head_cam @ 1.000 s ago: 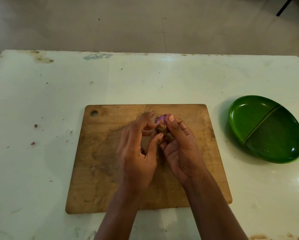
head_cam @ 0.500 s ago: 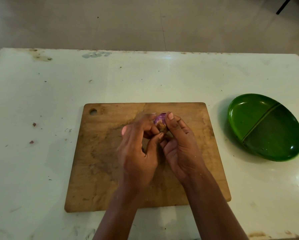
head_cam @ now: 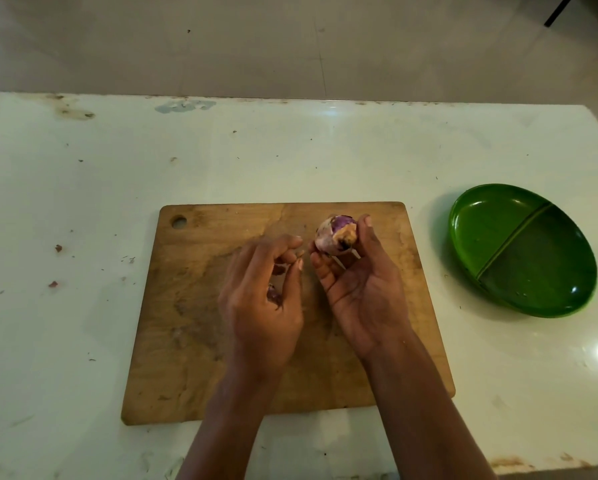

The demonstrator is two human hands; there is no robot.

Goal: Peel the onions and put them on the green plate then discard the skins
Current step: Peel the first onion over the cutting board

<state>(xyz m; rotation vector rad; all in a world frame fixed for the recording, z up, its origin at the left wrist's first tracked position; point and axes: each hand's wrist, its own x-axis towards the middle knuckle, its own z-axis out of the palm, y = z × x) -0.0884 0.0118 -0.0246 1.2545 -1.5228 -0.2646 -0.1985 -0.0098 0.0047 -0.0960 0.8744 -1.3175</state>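
Note:
A small purple onion (head_cam: 335, 236), part of its papery skin still on, is pinched between the thumb and fingertips of my right hand (head_cam: 363, 292), above the far middle of the wooden cutting board (head_cam: 200, 334). My left hand (head_cam: 261, 303) hovers just left of it, apart from the onion. Its fingers are curled, and a small purple scrap of onion skin (head_cam: 273, 294) shows inside the curl. The divided green plate (head_cam: 491, 230) sits on the table to the right of the board and holds nothing.
The white table (head_cam: 325, 150) carries stains and tiny skin flecks (head_cam: 58, 248) at the left. The board has a hanging hole (head_cam: 178, 221) at its far left corner. Beyond the table's far edge lies bare floor.
My hands have come apart. The left hand pulled back to the left and off the onion, while the right hand turned the onion into fuller view.

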